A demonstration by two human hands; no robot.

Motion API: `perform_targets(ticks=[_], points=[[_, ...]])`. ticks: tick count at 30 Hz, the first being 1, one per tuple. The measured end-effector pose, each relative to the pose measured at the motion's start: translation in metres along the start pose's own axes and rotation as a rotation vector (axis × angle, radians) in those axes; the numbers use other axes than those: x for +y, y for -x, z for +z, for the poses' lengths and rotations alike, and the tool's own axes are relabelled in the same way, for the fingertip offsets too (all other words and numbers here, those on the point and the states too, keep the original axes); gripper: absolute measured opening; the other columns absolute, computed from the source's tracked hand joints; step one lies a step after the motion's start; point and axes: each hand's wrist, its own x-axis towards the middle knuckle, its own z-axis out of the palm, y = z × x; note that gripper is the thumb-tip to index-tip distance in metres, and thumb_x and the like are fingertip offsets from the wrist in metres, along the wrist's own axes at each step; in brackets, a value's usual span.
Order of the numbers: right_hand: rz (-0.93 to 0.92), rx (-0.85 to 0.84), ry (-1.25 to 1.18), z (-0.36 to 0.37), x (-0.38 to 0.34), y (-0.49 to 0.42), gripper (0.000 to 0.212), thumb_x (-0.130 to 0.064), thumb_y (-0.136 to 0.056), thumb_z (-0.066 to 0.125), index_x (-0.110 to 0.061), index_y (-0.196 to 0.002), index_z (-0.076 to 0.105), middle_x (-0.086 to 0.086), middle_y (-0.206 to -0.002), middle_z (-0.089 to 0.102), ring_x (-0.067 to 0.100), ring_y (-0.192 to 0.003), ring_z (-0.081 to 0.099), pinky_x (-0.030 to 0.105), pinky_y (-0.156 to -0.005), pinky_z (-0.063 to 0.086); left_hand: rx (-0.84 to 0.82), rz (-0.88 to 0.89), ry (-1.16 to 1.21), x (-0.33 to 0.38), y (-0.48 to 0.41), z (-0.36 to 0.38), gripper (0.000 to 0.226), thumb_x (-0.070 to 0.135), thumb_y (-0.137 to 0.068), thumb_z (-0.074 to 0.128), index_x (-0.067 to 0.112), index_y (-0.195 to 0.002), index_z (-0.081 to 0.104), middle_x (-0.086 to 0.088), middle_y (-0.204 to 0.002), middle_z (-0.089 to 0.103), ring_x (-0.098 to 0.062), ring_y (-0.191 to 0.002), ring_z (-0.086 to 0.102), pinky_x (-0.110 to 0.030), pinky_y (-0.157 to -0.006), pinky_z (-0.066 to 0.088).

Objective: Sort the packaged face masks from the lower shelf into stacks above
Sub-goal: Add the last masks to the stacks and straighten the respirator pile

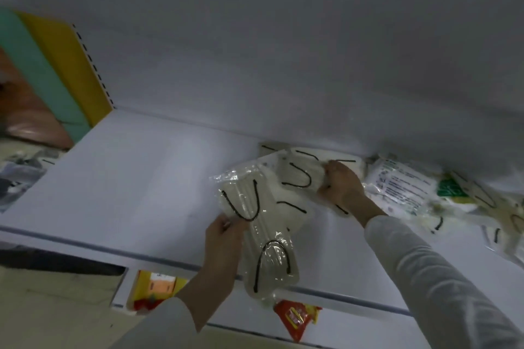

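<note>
My left hand grips the edge of a clear pack of white masks with black ear loops, which hangs over the front edge of the white shelf. My right hand reaches further back and pinches another mask pack lying on a low stack of similar packs against the back wall. More mask packs, one with printed text and a green label, lie in a loose heap to the right.
Another shelf board hangs low overhead. A yellow and green end panel closes off the left side. Below the shelf edge are a red snack packet and a yellow box.
</note>
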Motion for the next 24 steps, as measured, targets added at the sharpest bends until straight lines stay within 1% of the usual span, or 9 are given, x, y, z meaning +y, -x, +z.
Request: perform_targets(ticks=[4, 7, 10, 14, 16, 18, 20, 22, 24], points=[[0.093, -0.007, 0.120, -0.005, -0.001, -0.008, 0.060, -0.030, -0.079, 0.065, -0.012, -0.130, 0.041, 0.011, -0.126, 0.054, 0.031, -0.119, 0.050, 0.040, -0.097, 0.038, 0.080, -0.005, 0.012, 0.004, -0.010, -0.009, 0.008, 0.007, -0.074, 0.061, 0.011, -0.076, 0.054, -0.011, -0.073, 0.052, -0.023, -0.070, 0.048, -0.034, -0.063, 0.038], [0.114, -0.053, 0.172, -0.017, 0.002, -0.012, 0.055, -0.038, -0.075, 0.068, -0.020, -0.125, 0.054, 0.010, -0.126, 0.052, 0.030, -0.121, 0.046, 0.042, -0.100, 0.035, 0.094, -0.003, -0.004, 0.005, -0.008, -0.008, 0.014, 0.002, -0.080, 0.056, 0.010, -0.071, 0.051, -0.007, -0.064, 0.048, -0.019, -0.058, 0.042, -0.026, -0.052, 0.031], [0.186, 0.059, -0.166, -0.033, 0.010, -0.006, 0.025, -0.027, -0.076, 0.067, -0.017, -0.096, 0.057, 0.013, -0.108, 0.064, 0.032, -0.105, 0.058, 0.035, -0.085, 0.044, 0.090, 0.001, -0.002, 0.006, -0.006, -0.004, 0.019, 0.001, -0.082, 0.055, 0.012, -0.068, 0.050, -0.003, -0.060, 0.048, -0.018, -0.056, 0.042, -0.025, -0.050, 0.030], [0.272, 0.206, -0.718, -0.069, 0.013, 0.012, 0.035, -0.010, -0.077, 0.075, -0.006, -0.108, 0.061, 0.004, -0.098, 0.059, 0.023, -0.093, 0.060, 0.019, -0.066, 0.042, 0.089, -0.031, 0.007, 0.007, -0.006, 0.002, 0.014, 0.001, -0.081, 0.056, 0.011, -0.072, 0.049, -0.009, -0.066, 0.048, -0.019, -0.061, 0.045, -0.028, -0.057, 0.036], [0.216, 0.119, -0.990, -0.081, 0.008, 0.027, 0.037, -0.005, -0.074, 0.077, -0.006, -0.107, 0.062, 0.000, -0.097, 0.063, 0.013, -0.079, 0.062, 0.011, -0.055, 0.046, 0.067, -0.033, 0.044, 0.009, -0.004, 0.008, 0.011, 0.002, -0.079, 0.056, 0.012, -0.079, 0.051, -0.012, -0.073, 0.053, -0.022, -0.070, 0.051, -0.035, -0.067, 0.040], [0.131, -0.033, -1.192, -0.088, 0.000, 0.046, 0.041, -0.004, -0.070, 0.078, -0.002, -0.109, 0.063, 0.006, -0.100, 0.071, 0.015, -0.077, 0.069, 0.018, -0.060, 0.054, 0.043, -0.038, 0.070, 0.010, 0.000, 0.016, 0.015, 0.008, -0.073, 0.060, 0.013, -0.085, 0.052, -0.011, -0.080, 0.055, -0.024, -0.077, 0.051, -0.039, -0.072, 0.041], [0.079, -0.203, -1.242, -0.089, -0.010, 0.068, 0.045, -0.005, -0.071, 0.076, -0.001, -0.114, 0.062, 0.010, -0.099, 0.073, 0.018, -0.081, 0.071, 0.027, -0.069, 0.057, 0.031, -0.057, 0.117, 0.014, 0.008, 0.026, 0.016, 0.013, -0.072, 0.062, 0.013, -0.084, 0.052, -0.010, -0.081, 0.054, -0.024, -0.077, 0.051, -0.038, -0.073, 0.041], [0.065, -0.321, -1.209, -0.087, -0.026, 0.091, 0.044, -0.007, -0.073, 0.078, -0.006, -0.113, 0.061, 0.007, -0.096, 0.073, 0.014, -0.076, 0.071, 0.023, -0.062, 0.056, -0.009, -0.081, 0.219, 0.026, 0.019, 0.038, 0.006, 0.016, -0.084, 0.057, 0.011, -0.081, 0.058, -0.011, -0.079, 0.059, -0.024, -0.075, 0.056, -0.035, -0.073, 0.043], [0.107, -0.337, -1.113, -0.079, -0.042, 0.108, 0.056, -0.021, -0.067, 0.085, -0.011, -0.117, 0.061, 0.004, -0.096, 0.074, 0.016, -0.081, 0.072, 0.027, -0.067, 0.058, -0.070, -0.121, 0.370, 0.038, 0.030, 0.048, 0.022, 0.030, -0.092, 0.050, 0.013, -0.087, 0.064, -0.007, -0.078, 0.066, -0.024, -0.076, 0.061, -0.034, -0.072, 0.047]])
